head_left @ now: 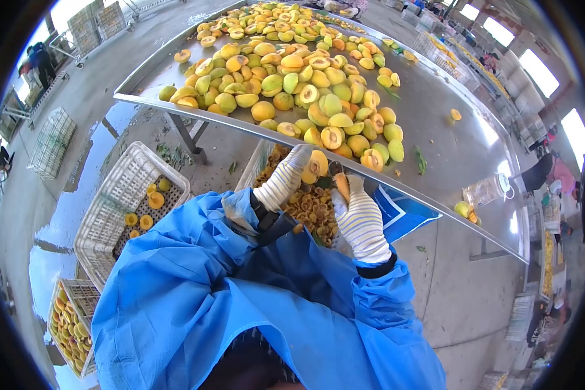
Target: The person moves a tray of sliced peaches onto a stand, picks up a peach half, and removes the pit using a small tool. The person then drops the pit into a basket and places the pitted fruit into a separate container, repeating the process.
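My left hand (pixel 286 177), in a striped glove, is closed on a halved yellow peach (pixel 315 166) with its cut face showing. My right hand (pixel 359 222), gloved alike, grips a small tool with an orange-brown handle (pixel 342 186); its dark end is right beside the peach half. Under both hands stands a crate of brown pits and scraps (pixel 309 211), partly covered by my blue sleeves. Just beyond the hands is the edge of a metal table (pixel 435 146) bearing a large heap of yellow-green peach halves (pixel 286 71).
At the left, a white crate (pixel 120 172) holds several peach halves, and a fuller crate (pixel 68 325) stands below it. A clear plastic jug (pixel 484 190) lies on the table's right side. A blue printed sheet (pixel 400 218) hangs at the table edge. Other people work farther off.
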Demonstrator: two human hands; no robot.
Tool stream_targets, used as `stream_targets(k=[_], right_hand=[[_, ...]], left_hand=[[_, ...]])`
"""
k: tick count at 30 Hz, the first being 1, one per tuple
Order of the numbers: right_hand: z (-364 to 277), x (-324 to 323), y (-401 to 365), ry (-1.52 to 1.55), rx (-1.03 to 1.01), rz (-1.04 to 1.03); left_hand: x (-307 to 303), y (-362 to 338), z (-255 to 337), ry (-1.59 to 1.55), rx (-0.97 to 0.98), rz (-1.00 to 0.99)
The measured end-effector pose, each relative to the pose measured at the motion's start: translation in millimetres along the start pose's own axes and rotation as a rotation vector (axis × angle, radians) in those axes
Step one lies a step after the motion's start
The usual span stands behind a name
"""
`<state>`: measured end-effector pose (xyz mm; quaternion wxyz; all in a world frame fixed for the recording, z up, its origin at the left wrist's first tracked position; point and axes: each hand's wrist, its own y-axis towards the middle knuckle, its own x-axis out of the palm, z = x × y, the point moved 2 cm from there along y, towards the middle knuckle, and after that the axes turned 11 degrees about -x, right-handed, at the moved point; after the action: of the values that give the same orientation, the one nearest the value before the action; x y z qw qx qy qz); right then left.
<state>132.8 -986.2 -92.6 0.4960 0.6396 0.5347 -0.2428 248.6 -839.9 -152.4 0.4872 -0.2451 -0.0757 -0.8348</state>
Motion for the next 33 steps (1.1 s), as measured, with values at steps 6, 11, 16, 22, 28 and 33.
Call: stream_targets(k=[6, 11, 16, 22, 28, 33], right_hand=[[-7, 8, 1, 0.031, -0.047, -0.044], [-4, 17, 0, 0.049, -0.044, -0.057], [-9, 24, 1, 0.039, -0.026, -0.087], [-9, 20, 0, 0.208, -0.011, -0.277], [15, 32, -4, 0.613, 0.108, -0.262], [7, 29, -3, 0.896, 0.304, -0.254]], left_hand=[[5, -6, -4, -0.047, -0.017, -0.022], [8, -9, -2, 0.014, -0.025, -0.054], [7, -1, -12, -0.015, 0.046, -0.047], [2, -7, 12, 0.27, -0.153, -0.119], [9, -6, 11, 0.117, -0.098, -0.08], [27, -11, -4, 0.158, 0.186, 0.083]])
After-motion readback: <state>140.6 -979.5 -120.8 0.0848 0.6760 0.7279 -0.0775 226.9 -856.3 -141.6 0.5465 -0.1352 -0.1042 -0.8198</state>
